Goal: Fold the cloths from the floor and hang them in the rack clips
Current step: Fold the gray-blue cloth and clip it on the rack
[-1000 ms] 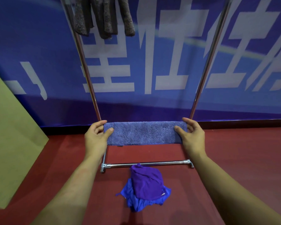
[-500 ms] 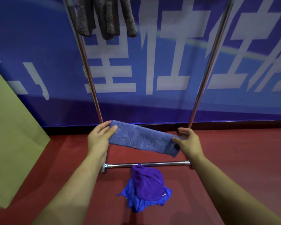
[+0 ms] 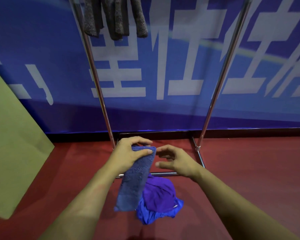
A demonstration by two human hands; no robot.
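Purple and blue cloths (image 3: 158,203): heaped on red floor (image 3: 249,179), partly hidden behind folded blue towel (image 3: 137,179). Towel: hanging, top end gripped by left hand (image 3: 131,154). Right hand (image 3: 176,161): empty, fingers loosely spread, just beside. Rack (image 3: 220,80): top cut off; grey cloths (image 3: 114,16) hanging, clips out of frame.

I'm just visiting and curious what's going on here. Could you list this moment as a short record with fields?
left hand: grips the top end of a folded blue towel, which hangs down
right hand: beside the towel, fingers loosely curled, holding nothing
floor: purple and blue cloths heaped on red carpet
rack: metal clothes rack against a blue banner
already hung: grey cloths at the top
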